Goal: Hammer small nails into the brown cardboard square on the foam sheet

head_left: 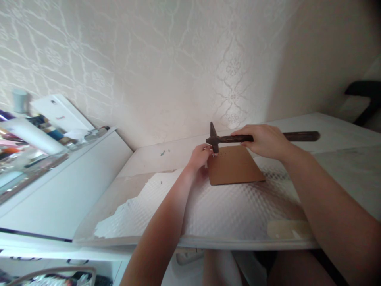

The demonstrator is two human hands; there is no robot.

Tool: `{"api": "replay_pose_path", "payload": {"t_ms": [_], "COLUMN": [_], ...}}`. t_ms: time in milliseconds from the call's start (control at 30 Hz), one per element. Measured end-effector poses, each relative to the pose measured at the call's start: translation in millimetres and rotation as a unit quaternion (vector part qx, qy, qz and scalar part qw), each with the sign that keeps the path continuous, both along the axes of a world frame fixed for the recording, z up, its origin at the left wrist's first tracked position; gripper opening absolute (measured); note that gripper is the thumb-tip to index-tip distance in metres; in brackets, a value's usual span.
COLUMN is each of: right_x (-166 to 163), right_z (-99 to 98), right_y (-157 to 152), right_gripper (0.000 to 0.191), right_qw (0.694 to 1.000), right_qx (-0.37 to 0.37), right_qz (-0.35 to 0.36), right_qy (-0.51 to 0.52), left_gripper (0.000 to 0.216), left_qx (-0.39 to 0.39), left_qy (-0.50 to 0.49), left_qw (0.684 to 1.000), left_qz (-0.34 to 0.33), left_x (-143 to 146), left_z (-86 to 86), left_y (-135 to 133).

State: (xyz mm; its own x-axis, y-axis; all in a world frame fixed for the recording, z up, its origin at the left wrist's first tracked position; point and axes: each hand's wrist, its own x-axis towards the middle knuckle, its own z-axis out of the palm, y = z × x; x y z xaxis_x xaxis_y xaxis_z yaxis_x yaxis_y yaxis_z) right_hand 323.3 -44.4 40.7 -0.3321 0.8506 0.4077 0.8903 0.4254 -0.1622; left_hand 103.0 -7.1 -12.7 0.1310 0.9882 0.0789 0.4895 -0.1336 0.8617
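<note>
Right fingers (245, 130) clamp the hammer (232, 139) over the far left corner of the board (235, 169) on the worktop (149, 159). The left fingers' (204, 147) grip is unclear; light, square taps should spare them.

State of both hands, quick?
Left hand: fingers bent at the brown board's far left corner; can't tell if gripping anything.
Right hand: closed, holding the hammer by its handle.

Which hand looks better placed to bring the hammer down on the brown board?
Probably the right hand: it grips the hammer, whose head is at the far left corner of the brown board. The left hand is beside that corner, not on the hammer.
</note>
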Motion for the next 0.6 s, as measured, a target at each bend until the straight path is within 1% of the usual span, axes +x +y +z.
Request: {"api": "replay_pose_path", "payload": {"t_ms": [233,400,600], "right_x": [0.4,0.4,-0.2], "right_z": [0.0,0.2,1.0], "right_y": [0.6,0.6,-0.9], "right_gripper": [0.043,0.042,0.044], "right_qw": [1.000,1.000,1.000], "right_qx": [0.006,-0.006,0.005], "right_qz": [-0.007,0.007,-0.010], "right_qy": [0.000,0.000,0.000], "left_gripper": [0.020,0.023,0.024], "left_qx": [-0.002,0.008,0.007], "left_qy": [-0.015,0.006,-0.017], "left_qw": [1.000,1.000,1.000], "left_qz": [0.001,-0.008,-0.010], "left_x": [-0.1,-0.4,-0.2], "left_z": [-2.1,-1.9,-2.5], "left_y": [2.2,1.5,2.2]}}
